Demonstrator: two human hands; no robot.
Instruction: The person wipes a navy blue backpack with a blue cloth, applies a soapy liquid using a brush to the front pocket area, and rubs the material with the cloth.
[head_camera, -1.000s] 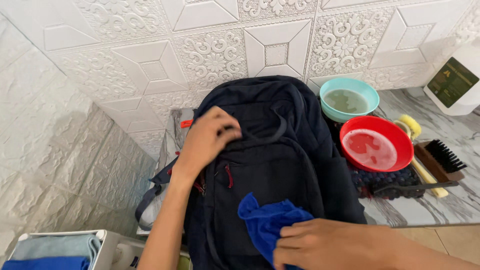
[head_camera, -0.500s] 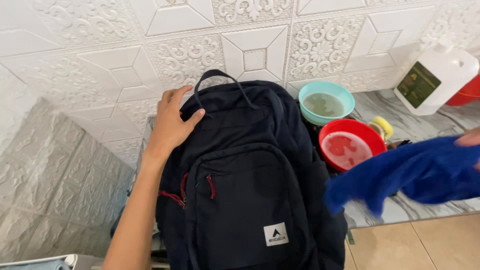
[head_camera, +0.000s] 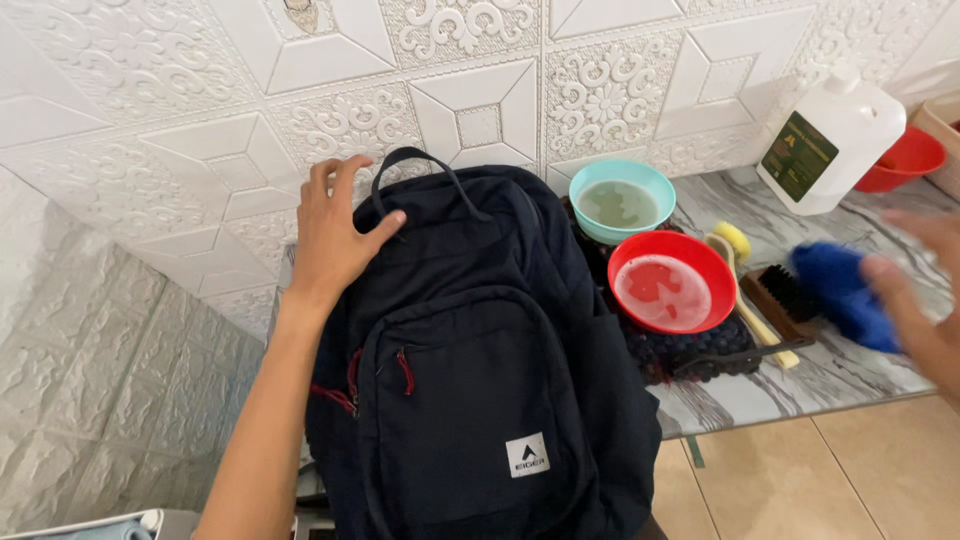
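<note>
The backpack (head_camera: 480, 380), dark navy with red zipper pulls, lies front side up on the marbled surface (head_camera: 860, 370), its top handle toward the patterned white wall (head_camera: 200, 110) and its lower end hanging past the surface edge toward the camera. The left hand (head_camera: 335, 235) lies flat and open on the upper left shoulder of the backpack, fingers spread, pressing it in place rather than gripping anything. The right hand (head_camera: 915, 290) is out at the right edge of the view, blurred; it is in contact with a blue cloth (head_camera: 840, 290), but whether the fingers are closed on the cloth cannot be told. The cloth sits apart from the backpack, over the surface just beside a dark brush (head_camera: 785, 295). A red bowl (head_camera: 672, 282) and a teal bowl (head_camera: 621, 200), both holding liquid, stand just to the right of the backpack, with a yellow-headed tool (head_camera: 735, 245) next to them and a white jug (head_camera: 835, 135) further back. Judgement: the cleaning supplies are laid out and the backpack is positioned and steadied, but its fabric shows no visible wet patches or suds, so the wiping of the front panel appears largely undone.
</note>
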